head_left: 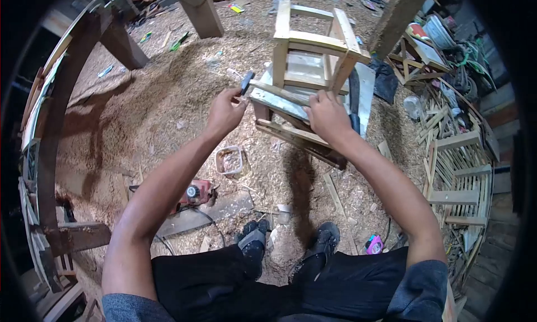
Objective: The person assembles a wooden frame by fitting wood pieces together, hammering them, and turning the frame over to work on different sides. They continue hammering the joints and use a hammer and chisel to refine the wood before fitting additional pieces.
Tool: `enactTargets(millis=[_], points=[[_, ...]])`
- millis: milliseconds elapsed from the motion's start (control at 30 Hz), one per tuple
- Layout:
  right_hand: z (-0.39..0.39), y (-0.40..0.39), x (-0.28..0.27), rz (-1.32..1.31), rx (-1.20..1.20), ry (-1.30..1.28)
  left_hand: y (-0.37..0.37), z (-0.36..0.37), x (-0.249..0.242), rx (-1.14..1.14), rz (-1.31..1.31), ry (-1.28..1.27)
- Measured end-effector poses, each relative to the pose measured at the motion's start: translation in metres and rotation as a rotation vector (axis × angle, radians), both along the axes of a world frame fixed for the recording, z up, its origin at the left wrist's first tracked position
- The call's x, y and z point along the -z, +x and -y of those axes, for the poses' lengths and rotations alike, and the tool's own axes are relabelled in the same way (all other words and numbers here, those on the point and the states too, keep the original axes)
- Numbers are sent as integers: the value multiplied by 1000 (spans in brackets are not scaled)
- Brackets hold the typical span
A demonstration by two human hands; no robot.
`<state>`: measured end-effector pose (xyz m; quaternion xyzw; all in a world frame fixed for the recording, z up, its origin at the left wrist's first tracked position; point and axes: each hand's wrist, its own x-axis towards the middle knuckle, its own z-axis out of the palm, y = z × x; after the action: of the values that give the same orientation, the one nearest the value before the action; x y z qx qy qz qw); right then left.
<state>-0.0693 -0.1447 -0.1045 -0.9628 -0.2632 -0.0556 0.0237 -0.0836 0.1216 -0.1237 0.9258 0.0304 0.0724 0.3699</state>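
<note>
My right hand (329, 115) is closed around the wooden handle of a hammer (277, 91). The hammer's dark head points left, next to the fingertips of my left hand (226, 110). Those left fingers are curled together; what they pinch, if anything, is too small to make out. Just beyond my right hand, a pale wooden frame (318, 42) with legs and crossbars stands on a low wooden bench (279, 105) with a worn, whitish top. A dark-handled tool (354, 101) lies on the bench to the right of the frame.
Wood shavings cover the ground. A square plastic tub (230, 160) and a red power tool (196, 192) with a cord lie nearer my feet. By my right foot is a pink tape measure (373, 244). Slatted wooden pieces (460, 176) stand at right; posts (198, 12) rise behind.
</note>
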Motion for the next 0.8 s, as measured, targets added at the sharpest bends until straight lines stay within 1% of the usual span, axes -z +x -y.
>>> enactTargets(millis=[67, 133, 167, 200, 267, 300, 333, 367, 400, 467, 500, 533, 600, 633, 667, 733, 767, 800], points=[[-4, -1, -2, -36, 16, -46, 2, -5, 8, 16, -4, -9], [-8, -4, 2, 290, -69, 104, 0, -2, 7, 31, -34, -67], [-13, -7, 4, 283, -75, 101, -1, -2, 6, 52, -69, -109], [-24, -11, 6, 307, -177, 159, 0, -6, 8, 47, -75, -113], [-49, -22, 9, 352, -387, 279, 1, -17, 14, 137, -71, -215], [-60, -30, 15, 346, -396, 281, -3, -20, 11, 151, -68, -278], [-71, -41, 25, 250, -452, 328, -8, -25, 14, 141, -72, -278], [-81, -48, 35, 150, -509, 375, -15, -31, 16, 136, -87, -332], [-89, -51, 43, 141, -519, 377, -23, -38, 19, 130, -102, -386], [-104, -56, 63, -159, -474, 459, -52, -45, 19, 55, -215, -418], [-111, -56, 83, -216, -417, 481, -64, -56, 35, 5, -295, -469], [-119, -56, 95, -230, -422, 481, -76, -64, 53, -44, -379, -520], [-134, -56, 121, -553, -391, 508, -103, -71, 89, -304, -428, -712], [-142, -56, 131, -532, -420, 445, -115, -68, 106, -399, -406, -748], [-150, -58, 141, -560, -431, 436, -124, -72, 136, -336, -396, -685], [-166, -61, 148, -505, -354, 365, -139, -58, 131, -218, -342, -141], [-170, -63, 150, -527, -301, 328, -142, -60, 142, -99, -282, 53], [-175, -66, 154, -540, -312, 325, -145, -56, 141, -111, -293, 51]])
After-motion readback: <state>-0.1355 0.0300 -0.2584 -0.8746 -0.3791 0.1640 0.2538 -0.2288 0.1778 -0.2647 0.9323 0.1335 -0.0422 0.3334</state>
